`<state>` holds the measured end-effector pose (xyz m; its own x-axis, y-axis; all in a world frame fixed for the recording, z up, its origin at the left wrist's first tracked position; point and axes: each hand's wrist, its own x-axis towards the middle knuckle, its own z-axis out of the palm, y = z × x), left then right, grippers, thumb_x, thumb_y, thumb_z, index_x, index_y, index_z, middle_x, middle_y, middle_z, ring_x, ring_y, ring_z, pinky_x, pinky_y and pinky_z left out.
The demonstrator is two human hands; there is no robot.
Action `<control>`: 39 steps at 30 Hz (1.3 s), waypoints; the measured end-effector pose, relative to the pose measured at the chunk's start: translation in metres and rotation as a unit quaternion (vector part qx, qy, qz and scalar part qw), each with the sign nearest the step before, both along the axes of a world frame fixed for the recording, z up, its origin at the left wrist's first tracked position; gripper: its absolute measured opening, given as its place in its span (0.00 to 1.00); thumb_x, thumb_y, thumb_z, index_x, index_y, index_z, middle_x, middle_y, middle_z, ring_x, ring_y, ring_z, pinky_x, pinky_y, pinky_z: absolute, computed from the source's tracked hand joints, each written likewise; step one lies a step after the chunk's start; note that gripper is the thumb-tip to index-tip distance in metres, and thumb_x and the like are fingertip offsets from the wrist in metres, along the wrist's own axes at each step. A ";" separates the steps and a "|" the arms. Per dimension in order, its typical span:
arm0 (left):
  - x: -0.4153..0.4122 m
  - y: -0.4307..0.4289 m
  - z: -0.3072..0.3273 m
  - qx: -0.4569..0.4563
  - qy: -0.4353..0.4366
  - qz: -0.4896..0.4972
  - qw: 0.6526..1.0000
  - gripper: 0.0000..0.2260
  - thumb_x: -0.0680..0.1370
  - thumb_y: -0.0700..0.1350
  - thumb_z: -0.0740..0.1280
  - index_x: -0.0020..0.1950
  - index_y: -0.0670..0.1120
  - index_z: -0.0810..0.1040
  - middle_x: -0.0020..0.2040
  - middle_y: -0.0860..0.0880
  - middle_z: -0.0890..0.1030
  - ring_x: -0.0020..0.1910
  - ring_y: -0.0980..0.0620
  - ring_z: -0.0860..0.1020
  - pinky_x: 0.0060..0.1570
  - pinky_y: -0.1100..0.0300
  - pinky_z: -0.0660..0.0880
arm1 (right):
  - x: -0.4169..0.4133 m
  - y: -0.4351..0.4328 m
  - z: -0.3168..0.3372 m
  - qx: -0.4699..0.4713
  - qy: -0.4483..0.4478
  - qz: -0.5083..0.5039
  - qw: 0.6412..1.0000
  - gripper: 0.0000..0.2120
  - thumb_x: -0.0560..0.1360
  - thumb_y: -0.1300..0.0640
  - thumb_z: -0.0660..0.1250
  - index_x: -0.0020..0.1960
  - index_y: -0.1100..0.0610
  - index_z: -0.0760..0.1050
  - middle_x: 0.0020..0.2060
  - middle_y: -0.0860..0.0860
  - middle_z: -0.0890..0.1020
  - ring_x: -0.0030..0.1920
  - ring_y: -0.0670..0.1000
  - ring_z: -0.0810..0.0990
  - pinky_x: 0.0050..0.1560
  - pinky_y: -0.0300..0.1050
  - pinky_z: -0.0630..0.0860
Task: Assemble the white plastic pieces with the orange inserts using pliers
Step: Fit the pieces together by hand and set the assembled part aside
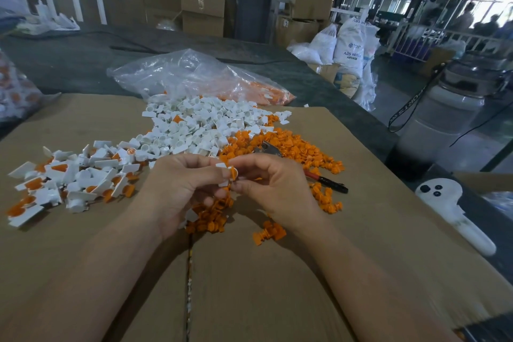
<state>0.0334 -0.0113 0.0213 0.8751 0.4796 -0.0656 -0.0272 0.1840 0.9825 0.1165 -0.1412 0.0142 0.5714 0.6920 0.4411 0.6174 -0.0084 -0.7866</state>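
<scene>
My left hand (183, 186) pinches a white plastic piece (224, 168) just above the cardboard. My right hand (273, 189) meets it there, fingertips pinching an orange insert (234, 173) against that piece. Behind the hands lies a heap of loose white pieces (194, 128). Orange inserts (294, 147) are spread to its right and under my hands. The pliers (327, 182) lie on the cardboard behind my right hand, metal jaws on the orange heap, red and black handle pointing right. A pile of joined white-and-orange pieces (69, 180) sits at the left.
The work surface is a cardboard sheet (249, 272) on a dark table. A clear plastic bag (194, 75) with more parts lies behind the heaps. A white hand-held controller (455, 211) rests at the right edge. Boxes and white sacks (349, 47) stand beyond the table.
</scene>
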 end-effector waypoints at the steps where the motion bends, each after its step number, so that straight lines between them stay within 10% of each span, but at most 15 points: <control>1: 0.000 0.000 -0.001 -0.003 0.000 0.000 1.000 0.13 0.55 0.41 0.72 0.36 0.38 0.79 0.25 0.45 0.78 0.22 0.54 0.75 0.19 0.67 0.67 | 0.000 0.000 -0.001 0.000 -0.002 -0.001 1.000 0.18 0.68 0.67 0.71 0.48 0.45 0.78 0.40 0.39 0.80 0.42 0.43 0.81 0.47 0.40 0.79; 12: 0.001 0.002 -0.002 -0.018 -0.002 -0.002 1.000 0.13 0.56 0.40 0.72 0.37 0.38 0.78 0.25 0.45 0.79 0.22 0.54 0.76 0.20 0.67 0.71 | 0.002 -0.002 -0.001 -0.014 -0.022 -0.015 1.000 0.15 0.70 0.68 0.70 0.53 0.55 0.79 0.40 0.38 0.79 0.43 0.39 0.80 0.46 0.33 0.77; 16: 0.001 0.003 -0.002 -0.024 -0.003 -0.002 1.000 0.14 0.57 0.40 0.72 0.39 0.37 0.78 0.25 0.46 0.78 0.23 0.53 0.76 0.21 0.67 0.72 | 0.021 -0.018 0.010 -0.040 -0.028 -0.160 0.986 0.13 0.73 0.59 0.69 0.56 0.52 0.78 0.42 0.39 0.79 0.42 0.35 0.78 0.44 0.27 0.74; 25: -0.001 0.005 -0.003 -0.006 -0.001 -0.003 1.000 0.10 0.59 0.41 0.72 0.37 0.39 0.78 0.28 0.46 0.79 0.27 0.52 0.79 0.24 0.65 0.74 | 0.057 -0.047 0.013 -0.357 0.015 -0.266 0.895 0.38 0.68 0.36 0.67 0.70 0.55 0.63 0.67 0.51 0.70 0.64 0.52 0.71 0.60 0.49 0.69; 30: 0.000 0.005 -0.004 -0.002 0.004 0.001 1.000 0.11 0.59 0.41 0.72 0.38 0.40 0.79 0.28 0.46 0.80 0.27 0.52 0.79 0.24 0.65 0.74 | 0.053 -0.042 0.007 -0.477 -0.042 -0.217 0.850 0.39 0.61 0.32 0.69 0.63 0.54 0.68 0.59 0.51 0.74 0.58 0.53 0.72 0.60 0.52 0.69; 39: 0.001 0.004 -0.005 0.008 0.011 -0.004 1.000 0.04 0.66 0.38 0.71 0.37 0.40 0.77 0.25 0.49 0.78 0.25 0.54 0.78 0.23 0.66 0.73 | 0.048 -0.034 0.009 -0.404 -0.090 -0.279 0.866 0.18 0.65 0.44 0.71 0.49 0.53 0.73 0.44 0.49 0.77 0.43 0.50 0.74 0.40 0.46 0.72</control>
<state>0.0339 -0.0070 0.0167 0.8778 0.4730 -0.0765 -0.0049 0.1684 0.9857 0.1644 -0.1755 0.0230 0.8890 0.4541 0.0586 0.4517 -0.8488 -0.2747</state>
